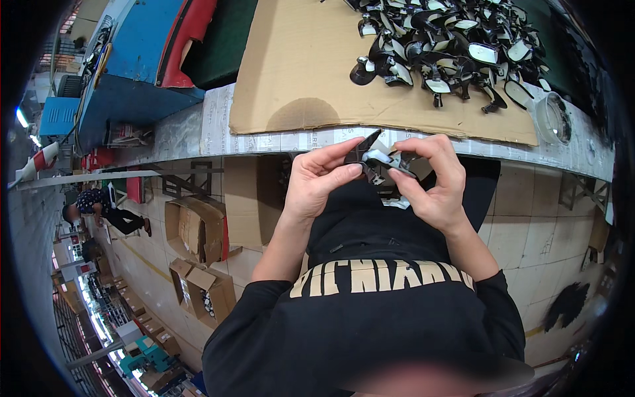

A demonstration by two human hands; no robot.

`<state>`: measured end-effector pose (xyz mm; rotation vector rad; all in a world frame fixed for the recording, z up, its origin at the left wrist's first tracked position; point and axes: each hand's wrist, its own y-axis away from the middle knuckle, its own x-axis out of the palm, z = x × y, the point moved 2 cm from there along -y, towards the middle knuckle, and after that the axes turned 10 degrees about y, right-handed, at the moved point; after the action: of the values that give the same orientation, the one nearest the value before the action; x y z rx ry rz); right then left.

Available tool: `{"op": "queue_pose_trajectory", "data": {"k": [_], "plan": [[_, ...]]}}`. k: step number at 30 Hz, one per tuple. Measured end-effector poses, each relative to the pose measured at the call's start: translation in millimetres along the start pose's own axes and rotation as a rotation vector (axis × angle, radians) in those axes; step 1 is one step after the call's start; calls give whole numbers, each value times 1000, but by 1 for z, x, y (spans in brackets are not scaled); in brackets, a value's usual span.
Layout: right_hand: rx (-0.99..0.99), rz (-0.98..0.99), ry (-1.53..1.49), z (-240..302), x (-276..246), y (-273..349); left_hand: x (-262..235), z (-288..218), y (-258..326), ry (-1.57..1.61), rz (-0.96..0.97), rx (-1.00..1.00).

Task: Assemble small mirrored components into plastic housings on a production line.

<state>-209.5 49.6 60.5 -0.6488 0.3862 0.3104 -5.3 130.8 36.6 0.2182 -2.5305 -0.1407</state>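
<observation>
In front of my body, at the near edge of the bench, both hands are raised close together. My left hand [319, 177] is closed, its thumb and fingers pinching a small dark part [357, 153] with a pointed end. My right hand [433, 173] pinches a glossy black part [401, 169] with a pale, shiny face. The two parts meet or overlap between my fingertips; whether they are joined I cannot tell. Farther off on the bench lies a heap of similar black parts [483, 53], many with pale oval faces and short stems.
A cardboard sheet [297, 73] lies under the heap. At its right stands a clear round container [553, 118]. A blue machine [135, 49] with a red piece [185, 43] is at the left. Open cardboard boxes [198, 228] sit on the floor; another person [106, 208] is farther left.
</observation>
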Motion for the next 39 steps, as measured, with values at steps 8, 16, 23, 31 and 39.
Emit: {"op": "queue_pose_trajectory", "data": {"k": [8,16,23,31,39], "plan": [[91,-136,128,-13,-9,-7,-2,1,6,-24,-14,-38],[-4,-4,61,-3,2,9,0,7,3,56,-62,-39],[82,-116,198,-31,-2,4,-11,9,3,184,-89,-74],[56,0,23,-11,-2,2,-5,13,4,61,-70,-101],[109,-95,183,-27,0,-2,-6,14,6,-27,-61,-97]]}}
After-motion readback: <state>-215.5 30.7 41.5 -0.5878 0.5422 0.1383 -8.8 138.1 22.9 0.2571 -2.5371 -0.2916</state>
